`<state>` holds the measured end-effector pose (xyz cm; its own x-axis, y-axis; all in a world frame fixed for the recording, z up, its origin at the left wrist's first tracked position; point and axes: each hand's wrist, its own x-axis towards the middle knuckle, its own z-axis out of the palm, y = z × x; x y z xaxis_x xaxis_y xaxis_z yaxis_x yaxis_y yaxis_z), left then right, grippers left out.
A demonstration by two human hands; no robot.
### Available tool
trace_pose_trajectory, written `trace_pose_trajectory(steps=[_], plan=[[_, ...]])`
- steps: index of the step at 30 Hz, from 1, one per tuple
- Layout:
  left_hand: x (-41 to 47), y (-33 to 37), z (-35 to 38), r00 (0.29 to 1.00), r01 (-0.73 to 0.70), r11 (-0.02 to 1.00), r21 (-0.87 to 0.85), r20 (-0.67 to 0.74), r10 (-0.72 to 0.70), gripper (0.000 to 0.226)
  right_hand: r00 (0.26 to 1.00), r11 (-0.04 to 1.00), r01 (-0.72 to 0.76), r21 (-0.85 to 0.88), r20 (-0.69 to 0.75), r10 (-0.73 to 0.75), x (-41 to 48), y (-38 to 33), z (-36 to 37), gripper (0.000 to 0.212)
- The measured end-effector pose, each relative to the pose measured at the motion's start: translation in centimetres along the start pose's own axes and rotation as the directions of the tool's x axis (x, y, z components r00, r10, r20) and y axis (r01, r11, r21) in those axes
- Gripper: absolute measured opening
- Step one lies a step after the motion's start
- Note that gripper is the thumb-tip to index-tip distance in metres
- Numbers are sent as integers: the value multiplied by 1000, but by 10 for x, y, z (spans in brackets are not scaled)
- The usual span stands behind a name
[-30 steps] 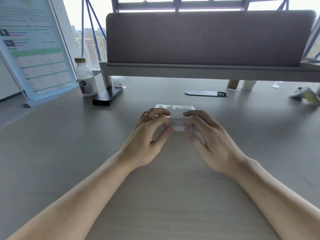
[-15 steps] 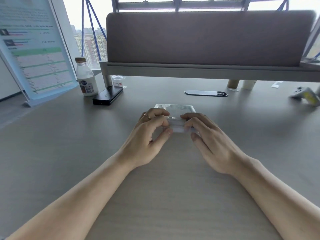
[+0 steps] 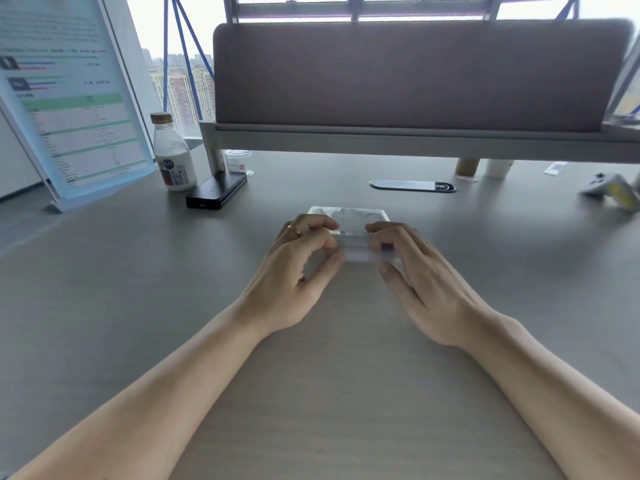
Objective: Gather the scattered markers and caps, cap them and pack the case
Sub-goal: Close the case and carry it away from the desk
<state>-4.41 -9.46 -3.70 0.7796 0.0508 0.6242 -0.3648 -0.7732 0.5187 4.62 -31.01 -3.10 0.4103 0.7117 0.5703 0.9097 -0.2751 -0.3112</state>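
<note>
Change: little has shifted over the last second. The fingers of the right hand have been drawn slightly inward along the case. The left hand and the case have been kept in place.
Case position: it is laid flat on the desk at 12 o'clock, straight ahead, between the two hands. A clear panel, probably the lid, is seen at its far edge.
Risk: the case looks light and slick, so uneven pressure from one side could make it skid or twist on the desk. If a marker or cap sits proud inside, the lid may be kept from latching and could spring back.
Contents: markers and caps cannot be made out through the blurred clear plastic.
Left hand: it is closed on the case's 9 o'clock end. The fingers are curled over the top and the thumb is pressed at the near edge.
Right hand: it is curled over the 3 o'clock end, fingertips bent onto the top. The thumb is spread towards the near edge, and whether it touches cannot be told.
Surroundings: a bottle is stood at 10 o'clock, well apart from the case.
</note>
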Motion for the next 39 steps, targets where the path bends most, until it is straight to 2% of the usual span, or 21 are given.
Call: trace_pose_trajectory(steps=[3,6,7,8,9,10,11,13,15,16,18,20,22,24,27,29,30,31,33,36,39], plan=[[0,-1,0,1000,-6,1000,11,-22,7,12,978,985,-153,78,-127,162,1,0,1,40],[1,-2,1,997,-32,998,46,-69,35,15,882,900,-343,270,-238,408,6,-5,8,53],[2,-2,1,994,-39,997,59,-96,44,15,824,804,-415,427,-199,531,9,-11,9,60],[3,-1,2,991,-43,996,74,-122,52,15,755,637,-461,618,-103,647,12,-17,11,69],[4,-1,2,988,-49,994,95,-142,62,15,696,414,-463,784,33,717,15,-22,13,74],[5,1,3,985,-61,990,126,-153,80,17,661,194,-437,878,167,731,17,-27,14,70],[6,3,4,983,-76,983,167,-155,102,20,646,36,-414,909,266,715,20,-33,15,61],[5,9,8,980,-101,962,254,-139,140,25,659,-129,-374,919,361,660,23,-41,18,41],[3,13,11,980,-144,942,303,-86,178,26,665,-223,-310,924,378,644,25,-43,19,30],[1,15,11,978,-181,936,302,-45,204,24,639,-247,-292,924,380,669,24,-40,19,30],[1,17,9,969,-246,943,225,29,246,22,573,-278,-277,920,391,720,23,-33,17,32],[2,17,5,979,-205,976,74,20,204,24,529,-288,-290,913,404,746,22,-26,14,30],[6,8,-1,992,-81,997,-11,-102,80,26,515,-282,-320,904,416,750,23,-21,12,27],[10,-8,-7,969,126,991,-38,-207,-131,30,516,-277,-361,891,438,736,23,-17,8,30],[18,-29,-19,846,448,873,-195,-224,-484,51,561,-192,-486,853,473,680,22,-7,-2,37],[19,-36,-30,764,574,758,-309,-129,-632,70,604,-139,-528,838,486,631,21,-1,-9,45],[20,-36,-34,735,618,688,-381,-31,-677,79,621,-134,-532,836,492,610,20,2,-12,50],[21,-34,-37,717,654,608,-450,111,-689,82,634,-129,-539,833,501,589,19,5,-15,54],[19,-23,-40,699,698,507,-505,331,-634,65,654,-113,-553,825,515,554,16,8,-17,50],[16,-13,-44,688,712,456,-535,401,-604,46,649,-45,-583,811,498,575,16,13,-18,45],[15,-16,-42,704,689,460,-560,369,-606,35,654,161,-637,754,417,632,15,16,-17,44]])
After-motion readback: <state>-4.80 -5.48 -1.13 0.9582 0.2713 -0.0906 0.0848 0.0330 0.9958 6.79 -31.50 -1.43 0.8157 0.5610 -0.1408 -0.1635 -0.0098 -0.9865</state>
